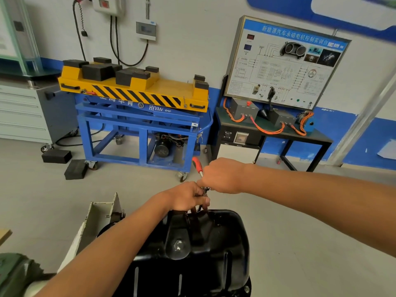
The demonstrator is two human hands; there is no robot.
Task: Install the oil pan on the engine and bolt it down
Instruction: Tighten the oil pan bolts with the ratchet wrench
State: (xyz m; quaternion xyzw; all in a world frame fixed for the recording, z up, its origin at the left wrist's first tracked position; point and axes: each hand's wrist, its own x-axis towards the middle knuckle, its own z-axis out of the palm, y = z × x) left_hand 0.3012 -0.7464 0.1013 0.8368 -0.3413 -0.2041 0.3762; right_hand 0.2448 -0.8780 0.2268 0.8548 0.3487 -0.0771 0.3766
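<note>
A black oil pan (214, 243) lies bottom-up on the engine at the lower centre, its drain plug (179, 245) facing up. A flange bolt (246, 289) shows at the pan's near right corner. My right hand (222, 176) grips a ratchet with a red handle (197, 165) just above the pan's far edge. My left hand (188, 197) pinches the ratchet's metal head and socket extension (205, 190) there. The bolt under the socket is hidden by my fingers.
A white engine stand bracket (102, 213) rises left of the pan. Behind stand a blue and yellow lift cart (139, 116), black rubber blocks (64, 161) on the floor, a grey drawer cabinet (21, 112) and a training board on a black table (282, 67).
</note>
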